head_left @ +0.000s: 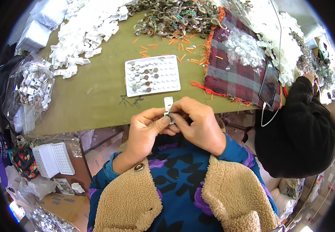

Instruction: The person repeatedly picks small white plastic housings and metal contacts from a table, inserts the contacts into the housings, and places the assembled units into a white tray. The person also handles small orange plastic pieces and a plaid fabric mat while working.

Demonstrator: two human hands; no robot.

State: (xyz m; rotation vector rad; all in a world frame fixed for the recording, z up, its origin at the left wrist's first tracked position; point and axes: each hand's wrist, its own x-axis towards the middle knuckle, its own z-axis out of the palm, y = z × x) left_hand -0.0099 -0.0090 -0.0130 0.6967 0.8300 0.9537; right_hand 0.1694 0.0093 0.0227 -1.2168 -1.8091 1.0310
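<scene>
Close to the table's near edge, both my hands are together on a small white plastic case (168,103) whose flap stands upright. My left hand (142,131) pinches its lower part between thumb and fingers. From the other side, my right hand (200,123) has its fingertips closed at the same spot; a tiny dark greenish part shows between the fingers, too small to name. Just beyond the hands lies a white tray (172,73) with rows of round pockets, several of them holding small round grey and brown discs.
White plastic pieces (86,34) heap at the far left, above a filled clear bag (34,89). Looped strips (175,17) and orange slips (181,58) lie at the back. Rightward are a checked cloth (229,81), a cabled phone (269,83) and another person's dark sleeve (301,116).
</scene>
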